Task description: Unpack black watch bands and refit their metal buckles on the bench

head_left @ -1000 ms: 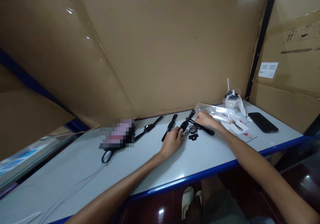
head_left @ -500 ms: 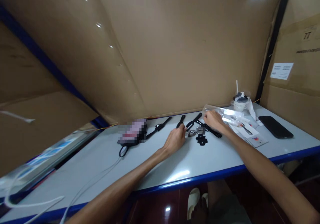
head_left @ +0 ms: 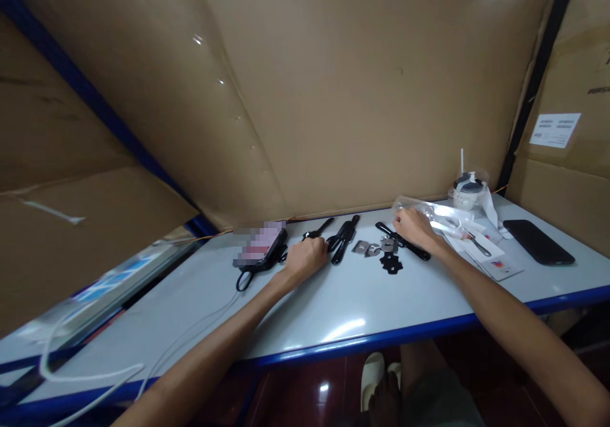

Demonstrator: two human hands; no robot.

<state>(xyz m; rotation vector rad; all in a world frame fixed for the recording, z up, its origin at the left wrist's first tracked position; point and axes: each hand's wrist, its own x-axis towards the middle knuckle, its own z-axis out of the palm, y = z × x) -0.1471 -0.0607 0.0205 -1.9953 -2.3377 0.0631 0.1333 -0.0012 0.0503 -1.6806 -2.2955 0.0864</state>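
Note:
My left hand [head_left: 305, 258] lies on the white table [head_left: 333, 312] with its fingers curled on the near end of a pair of black straps [head_left: 345, 235]. A black watch [head_left: 315, 230] lies just behind its knuckles. My right hand [head_left: 413, 229] is further right, its bent fingers pressed on another black strap [head_left: 419, 253] that runs out from under it. Between the two hands lie small metal plates [head_left: 366, 248] and a black star-shaped part [head_left: 391, 263].
A clear plastic bag [head_left: 445, 212], leaflets [head_left: 495, 258], a lidded cup [head_left: 468, 189] and a black phone [head_left: 538, 241] are at the right. A dark device with a loop [head_left: 260, 252] is left of my hand. White cable [head_left: 95, 376] trails off left. Cardboard [head_left: 333, 96] walls the back.
My left hand has slid to the left, dragging the pair of black straps away from the metal parts. The right hand has stayed on its strap. The view has turned left.

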